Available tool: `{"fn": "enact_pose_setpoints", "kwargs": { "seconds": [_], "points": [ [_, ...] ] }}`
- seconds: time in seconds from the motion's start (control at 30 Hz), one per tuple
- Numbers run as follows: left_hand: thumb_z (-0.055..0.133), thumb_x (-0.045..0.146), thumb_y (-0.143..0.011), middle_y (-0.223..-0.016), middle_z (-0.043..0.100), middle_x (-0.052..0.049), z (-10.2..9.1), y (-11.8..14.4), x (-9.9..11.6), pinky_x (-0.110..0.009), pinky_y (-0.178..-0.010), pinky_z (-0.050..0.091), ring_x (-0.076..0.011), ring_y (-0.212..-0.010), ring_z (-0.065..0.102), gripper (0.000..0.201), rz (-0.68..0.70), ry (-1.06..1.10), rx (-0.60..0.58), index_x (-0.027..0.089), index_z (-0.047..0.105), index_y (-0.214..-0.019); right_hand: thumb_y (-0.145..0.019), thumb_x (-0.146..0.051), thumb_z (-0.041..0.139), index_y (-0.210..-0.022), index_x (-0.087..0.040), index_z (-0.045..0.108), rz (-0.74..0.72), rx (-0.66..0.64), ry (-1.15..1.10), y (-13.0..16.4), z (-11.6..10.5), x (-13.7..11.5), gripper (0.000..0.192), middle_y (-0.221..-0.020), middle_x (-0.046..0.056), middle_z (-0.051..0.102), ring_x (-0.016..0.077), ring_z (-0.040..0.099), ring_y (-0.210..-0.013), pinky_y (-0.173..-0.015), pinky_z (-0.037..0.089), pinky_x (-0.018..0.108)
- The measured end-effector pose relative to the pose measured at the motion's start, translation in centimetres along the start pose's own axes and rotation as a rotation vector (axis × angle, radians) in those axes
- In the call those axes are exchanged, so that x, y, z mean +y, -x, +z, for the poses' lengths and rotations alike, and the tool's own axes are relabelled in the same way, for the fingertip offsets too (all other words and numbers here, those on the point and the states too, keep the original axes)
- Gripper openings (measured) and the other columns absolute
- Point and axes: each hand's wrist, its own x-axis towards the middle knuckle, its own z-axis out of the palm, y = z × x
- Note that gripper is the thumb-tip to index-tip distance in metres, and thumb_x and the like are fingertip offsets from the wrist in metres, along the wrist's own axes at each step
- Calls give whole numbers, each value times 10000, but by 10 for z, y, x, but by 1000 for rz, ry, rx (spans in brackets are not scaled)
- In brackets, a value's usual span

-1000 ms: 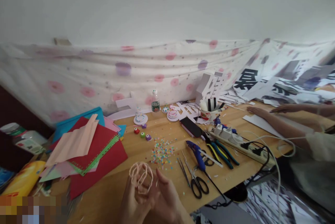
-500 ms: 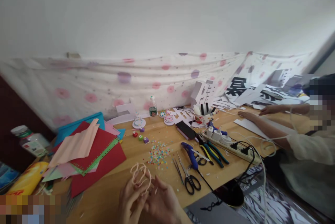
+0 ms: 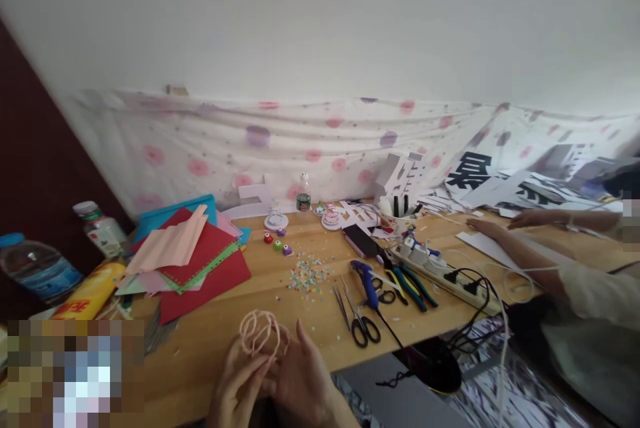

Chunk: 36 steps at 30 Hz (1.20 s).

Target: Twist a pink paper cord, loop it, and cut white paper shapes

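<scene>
Resting above the fingertips of both hands, the pale paper-strip ball [image 3: 261, 340] is hanging over the bench [image 3: 300, 308] edge. The left hand [image 3: 235, 391] and right hand [image 3: 300, 381] are pinching its lower loops, scissors [image 3: 361, 325] lying nearby to the right.

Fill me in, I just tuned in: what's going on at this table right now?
The person holds a pale pink paper-strip ball over the near edge of the wooden table, with the left hand and the right hand both gripping it from below. Scissors, a blue glue gun, confetti dots and a stack of coloured paper lie around. On the right, another person's hand rests on a white sheet.
</scene>
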Motion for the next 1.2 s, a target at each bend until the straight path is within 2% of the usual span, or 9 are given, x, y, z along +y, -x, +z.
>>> {"fn": "enact_pose_setpoints", "kwargs": {
  "seconds": [0.1, 0.2, 0.33, 0.4, 0.5, 0.63, 0.77, 0.93, 1.2],
  "points": [
    [577, 473, -875, -1119, 745, -48, -9, 12, -22, -381, -964, 564, -256, -1115, 669, 262, 15, -6, 56, 340, 785, -962, -633, -720, 735, -1085, -220, 683, 87, 35, 38, 5, -21, 11, 675, -1022, 101, 777, 229, 722, -879, -775, 506, 358],
    [538, 504, -889, -1035, 767, -39, -21, 14, -32, -358, -902, 598, -236, -1005, 711, 297, 19, 13, 107, 358, 775, -992, -562, -694, 801, -1062, -188, 712, 138, 38, 134, 16, -33, 17, 717, -1044, 112, 781, 240, 735, -906, -789, 521, 371],
    [530, 571, -870, -1055, 753, -69, -35, 11, -26, -387, -889, 602, -253, -990, 713, 377, -32, -26, 217, 305, 778, -965, -776, -403, 801, -1078, -131, 701, -43, 41, 323, 42, -19, 12, 418, -918, 133, 800, 218, 760, -851, -844, 492, 362],
    [548, 566, -863, -1108, 734, -87, -39, 10, -26, -407, -913, 587, -267, -1045, 692, 377, -33, -64, 244, 277, 781, -932, -766, -362, 819, -1205, -152, 642, -71, 35, 354, 53, -8, 7, 517, -949, 144, 795, 229, 762, -867, -871, 483, 387],
    [554, 550, -866, -1177, 699, -105, -42, 11, -32, -440, -954, 558, -280, -1109, 660, 372, -45, -101, 268, 257, 778, -918, -751, -352, 834, -1350, -189, 527, -101, 23, 342, 63, 3, 5, 693, -1100, 164, 756, 248, 727, -1020, -933, 459, 409],
    [520, 523, -897, -1180, 685, -102, -44, 15, -39, -440, -981, 536, -264, -1137, 640, 368, -52, -98, 284, 255, 768, -939, -799, -341, 792, -1347, -196, 530, -71, -11, 336, 68, 1, 15, 625, -1168, 175, 728, 258, 710, -1065, -919, 471, 407],
    [541, 481, -902, -1171, 682, -102, -45, 11, -44, -413, -939, 556, -250, -1101, 653, 329, -56, -104, 297, 242, 757, -971, -841, -352, 748, -1294, -180, 592, -28, -22, 360, 66, -8, 17, 509, -1127, 173, 745, 251, 746, -968, -896, 488, 398],
    [541, 479, -904, -1133, 689, -107, -45, -15, -57, -408, -916, 563, -243, -1065, 661, 336, -59, -154, 346, 229, 759, -965, -875, -370, 709, -1176, -148, 683, -12, -14, 430, 57, -12, -3, 375, -983, 157, 787, 232, 761, -880, -861, 500, 370],
    [521, 513, -899, -1174, 672, -121, -36, -87, -88, -445, -935, 547, -258, -1093, 643, 380, -88, -250, 335, 232, 765, -976, -846, -380, 731, -1144, -185, 710, -40, -23, 479, 42, -16, -37, 357, -923, 100, 794, 180, 726, -895, -877, 471, 315]
  ]
}}
